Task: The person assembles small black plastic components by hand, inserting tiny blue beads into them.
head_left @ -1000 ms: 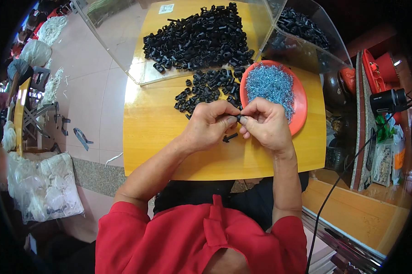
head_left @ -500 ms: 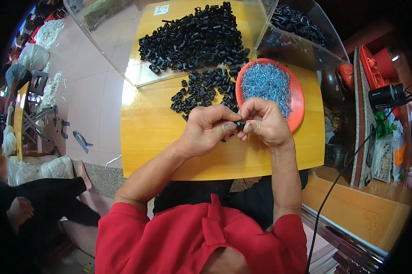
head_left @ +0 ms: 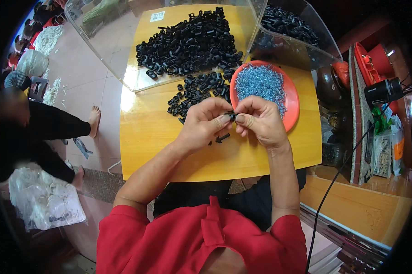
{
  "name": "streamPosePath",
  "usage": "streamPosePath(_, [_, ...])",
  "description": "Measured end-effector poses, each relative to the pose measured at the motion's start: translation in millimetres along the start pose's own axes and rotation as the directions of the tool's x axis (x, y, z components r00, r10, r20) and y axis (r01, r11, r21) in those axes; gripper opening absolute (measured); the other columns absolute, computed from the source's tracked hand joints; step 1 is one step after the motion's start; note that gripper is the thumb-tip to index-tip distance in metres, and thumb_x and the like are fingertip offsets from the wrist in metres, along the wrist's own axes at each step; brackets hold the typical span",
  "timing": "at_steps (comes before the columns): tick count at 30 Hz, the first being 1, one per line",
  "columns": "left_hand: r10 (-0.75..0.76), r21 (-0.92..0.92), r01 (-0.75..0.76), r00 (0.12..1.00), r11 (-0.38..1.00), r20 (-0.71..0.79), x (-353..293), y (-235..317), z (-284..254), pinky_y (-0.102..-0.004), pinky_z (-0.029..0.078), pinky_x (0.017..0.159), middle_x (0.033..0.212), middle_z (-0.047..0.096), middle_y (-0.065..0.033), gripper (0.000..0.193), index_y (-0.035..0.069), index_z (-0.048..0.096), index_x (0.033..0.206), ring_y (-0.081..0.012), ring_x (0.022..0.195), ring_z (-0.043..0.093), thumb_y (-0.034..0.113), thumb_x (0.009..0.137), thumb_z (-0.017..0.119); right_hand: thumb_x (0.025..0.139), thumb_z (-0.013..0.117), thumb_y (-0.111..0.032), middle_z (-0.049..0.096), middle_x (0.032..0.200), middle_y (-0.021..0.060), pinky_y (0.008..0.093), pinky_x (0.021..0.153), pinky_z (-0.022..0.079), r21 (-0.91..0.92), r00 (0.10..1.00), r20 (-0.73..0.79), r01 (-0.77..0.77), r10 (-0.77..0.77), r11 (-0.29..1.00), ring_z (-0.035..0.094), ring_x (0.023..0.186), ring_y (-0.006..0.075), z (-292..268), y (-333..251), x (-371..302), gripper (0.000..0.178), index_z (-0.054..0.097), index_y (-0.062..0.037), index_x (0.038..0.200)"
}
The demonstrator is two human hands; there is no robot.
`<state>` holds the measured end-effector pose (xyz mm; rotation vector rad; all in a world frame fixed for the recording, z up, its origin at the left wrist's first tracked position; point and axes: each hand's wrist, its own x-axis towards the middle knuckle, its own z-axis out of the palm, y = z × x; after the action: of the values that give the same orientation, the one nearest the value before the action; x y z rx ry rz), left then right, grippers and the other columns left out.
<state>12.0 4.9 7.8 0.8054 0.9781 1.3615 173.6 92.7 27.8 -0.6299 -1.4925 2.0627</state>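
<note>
Over the yellow table, my left hand (head_left: 203, 122) and my right hand (head_left: 262, 119) meet, thumbs and fingertips closed on one small black plastic part (head_left: 232, 117). Most of that part is covered by the fingers. Just under my hands a black stick-like piece (head_left: 222, 138) lies on the wood. Beyond my left hand spreads a loose cluster of black plastic parts (head_left: 194, 93). Right behind my right hand stands a red plate (head_left: 291, 107) heaped with small shiny blue-grey pieces (head_left: 260, 82).
A clear plastic bin (head_left: 137, 86) holds a big heap of black parts (head_left: 192, 43); a second clear bin (head_left: 302, 41) stands at the far right. The yellow table (head_left: 169, 162) ends before my lap. A black cable (head_left: 336, 178) hangs at right. At left a person's bare foot (head_left: 95, 121) shows.
My hands have shifted slightly left, still pinching the black part, with thumbs closer together. The person at left has moved, a leg now stretched toward the table.
</note>
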Motion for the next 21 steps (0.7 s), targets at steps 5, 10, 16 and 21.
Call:
streamPosePath(5, [-0.117,-0.241,0.123,0.992,0.963,0.039,3.6,3.3,-5.9,-0.0204,0.040,0.050,0.078,0.061,-0.0054,0.013,0.004,0.056,0.099,-0.0087,0.060,0.053,0.010,0.088,0.060,0.083,0.065,-0.004,0.063,0.073,0.0039,0.0189,0.055,0.050,-0.156,0.997,-0.062,0.042,-0.052,0.987,0.061,0.063,0.0077,3.8,-3.0,0.3,0.010,0.062,0.0022,0.091])
streamPosePath(10, [-0.103,-0.263,0.109,0.994,0.959,0.037,3.5,3.7,-6.3,-0.0219,0.042,0.052,0.080,0.063,-0.0074,0.014,0.004,0.056,0.100,-0.0103,0.061,0.056,0.007,0.088,0.059,0.084,0.062,0.000,0.065,0.079,0.0055,0.0193,0.059,0.051,-0.147,0.994,-0.109,0.014,-0.030,0.989,0.062,0.067,0.0085,6.7,-4.6,-0.3,0.013,0.061,0.0040,0.096])
streamPosePath(16, [-0.135,-0.278,0.146,0.989,0.949,0.060,4.3,0.9,-9.8,-0.0233,0.045,0.054,0.081,0.063,-0.0082,0.013,0.002,0.057,0.099,-0.0117,0.063,0.058,0.010,0.089,0.058,0.085,0.059,0.001,0.064,0.081,0.0050,0.0200,0.061,0.049,-0.267,0.994,-0.103,0.006,-0.035,0.964,0.060,0.071,0.0073,8.5,-4.9,-2.2,0.012,0.060,0.0036,0.097])
streamPosePath(21, [-0.133,-0.250,0.116,0.990,0.961,-0.049,7.0,-4.5,-8.2,-0.0230,0.044,0.054,0.078,0.062,-0.0067,0.012,0.004,0.058,0.097,-0.0109,0.060,0.056,0.013,0.090,0.058,0.085,0.059,0.001,0.063,0.081,0.0049,0.0205,0.061,0.049,-0.331,0.980,-0.176,0.028,-0.090,0.943,0.060,0.071,0.0078,12.6,-3.1,-1.2,0.012,0.060,0.0034,0.096])
